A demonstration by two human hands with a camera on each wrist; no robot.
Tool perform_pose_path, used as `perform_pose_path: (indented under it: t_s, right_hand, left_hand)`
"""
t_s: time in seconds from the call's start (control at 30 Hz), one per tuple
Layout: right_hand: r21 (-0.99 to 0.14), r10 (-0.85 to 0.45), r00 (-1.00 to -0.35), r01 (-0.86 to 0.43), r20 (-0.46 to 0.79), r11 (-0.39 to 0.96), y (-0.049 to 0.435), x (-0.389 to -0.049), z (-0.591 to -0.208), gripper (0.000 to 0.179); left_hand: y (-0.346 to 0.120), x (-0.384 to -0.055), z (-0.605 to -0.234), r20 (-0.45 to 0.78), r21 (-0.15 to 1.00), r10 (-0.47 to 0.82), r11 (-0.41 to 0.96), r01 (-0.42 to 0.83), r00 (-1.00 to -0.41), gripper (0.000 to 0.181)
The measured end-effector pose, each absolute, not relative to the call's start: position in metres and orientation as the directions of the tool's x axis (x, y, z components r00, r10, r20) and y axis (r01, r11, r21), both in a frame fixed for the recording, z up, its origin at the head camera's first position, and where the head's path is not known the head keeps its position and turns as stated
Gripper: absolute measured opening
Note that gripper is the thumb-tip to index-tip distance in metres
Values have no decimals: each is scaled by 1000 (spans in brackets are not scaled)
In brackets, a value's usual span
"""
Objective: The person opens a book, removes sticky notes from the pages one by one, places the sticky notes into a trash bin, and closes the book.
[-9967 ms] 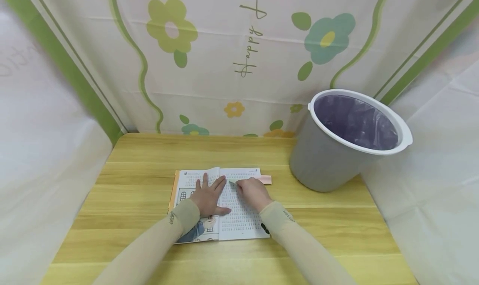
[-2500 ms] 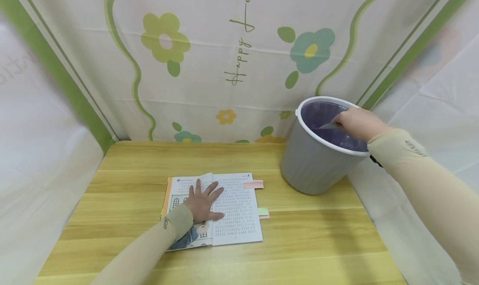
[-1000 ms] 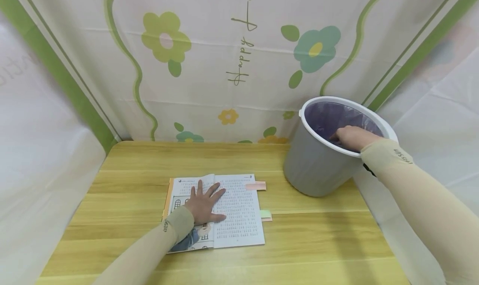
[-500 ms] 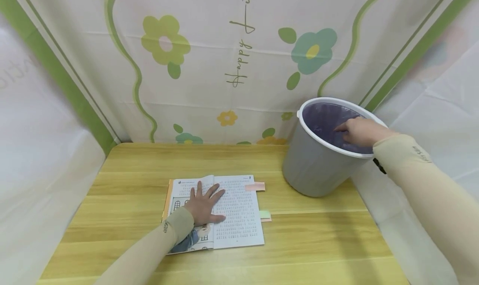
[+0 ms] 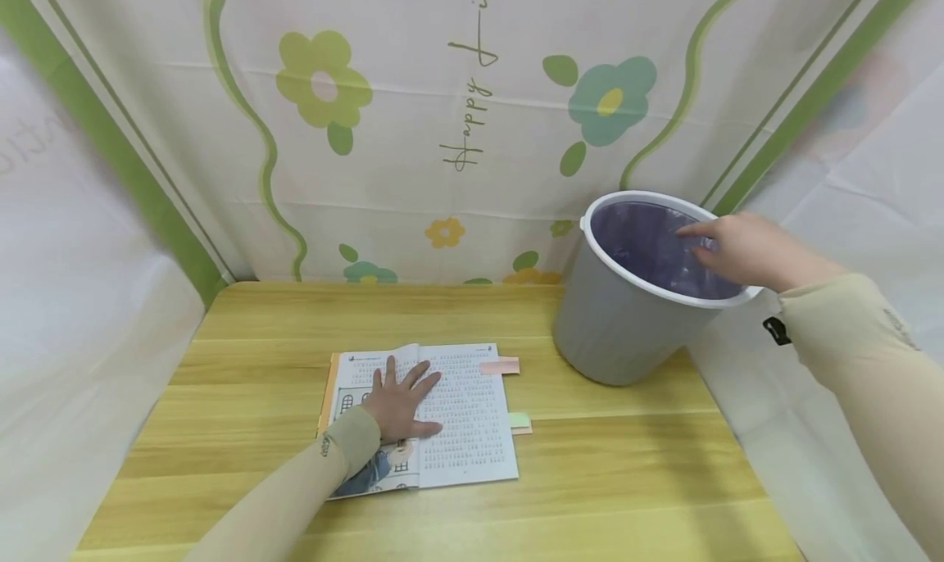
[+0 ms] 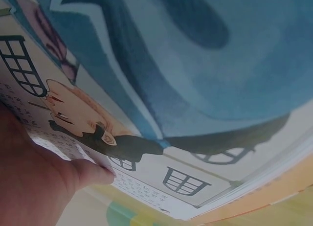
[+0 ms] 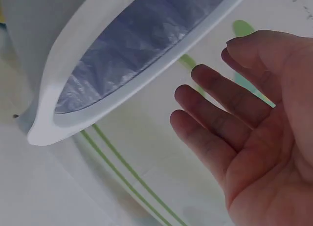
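White-paged, the open book [image 5: 468, 421] lies on the desk [image 5: 605, 472], best steadied by the left hand [image 5: 397, 404], grip spread flat. The right hand [image 5: 755, 248], grip apart and holding nothing, should clear the grey bin [image 5: 623, 324] gently.

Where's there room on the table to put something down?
Bare table lies right of the open book, in front of the trash bin; also left of the book, and between it and the flowery curtain. Crowded: the book itself, under the left hand, and the bin's corner, by the right hand.
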State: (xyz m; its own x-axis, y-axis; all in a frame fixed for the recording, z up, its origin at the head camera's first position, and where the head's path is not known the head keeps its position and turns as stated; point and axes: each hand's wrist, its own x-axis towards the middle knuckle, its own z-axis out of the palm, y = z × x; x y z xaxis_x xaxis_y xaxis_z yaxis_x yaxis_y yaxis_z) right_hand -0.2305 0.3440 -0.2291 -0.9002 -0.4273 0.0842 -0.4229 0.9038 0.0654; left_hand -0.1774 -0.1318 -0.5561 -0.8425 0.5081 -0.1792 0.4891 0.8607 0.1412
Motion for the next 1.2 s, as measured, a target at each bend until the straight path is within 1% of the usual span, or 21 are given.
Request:
perform_pose_path:
  t_s: [0.2, 0.27, 0.33, 0.43, 0.57, 0.77, 0.9, 1.0, 1.2]
  right_hand:
    - [69, -431, -874, -427, 224, 901, 333, -210, -233, 33]
    - [70, -451, -841, -452, 297, 889, 328, -202, -236, 33]
    - [79, -478, -795, -486, 373, 870, 322, -195, -240, 34]
    - [71, -502, -740, -530, 447, 845, 311, -185, -248, 34]
    - [26, -513, -698, -580, 500, 814, 297, -175, -266, 35]
    - [26, -563, -610, -664, 557, 747, 272, -164, -301, 38]
    - [38, -589, -595, -685, 546, 727, 256, -158, -325, 33]
    - [27, -587, -605, -684, 538, 729, 245, -154, -343, 31]
    - [-63, -592, -644, -701, 485, 711, 225, -155, -385, 28]
  left_hand:
    - [-133, -178, -556, -199, 133, 501, 865, 483, -842, 98]
    - [-133, -178, -555, -197, 129, 500, 866, 483, -844, 97]
    - [-133, -177, -555, -193, 131, 502, 865, 485, -843, 97]
    - [-132, -176, -556, -191, 135, 510, 860, 493, -839, 97]
    - [-130, -174, -559, -181, 147, 525, 851, 505, -832, 98]
    - [-128, -169, -556, -202, 148, 517, 856, 496, -832, 98]
    - [-127, -167, -550, -206, 163, 525, 851, 500, -826, 96]
    - [-126, -166, -547, -206, 171, 528, 848, 501, -824, 95]
    - [-126, -167, -547, -215, 132, 508, 861, 490, -834, 96]
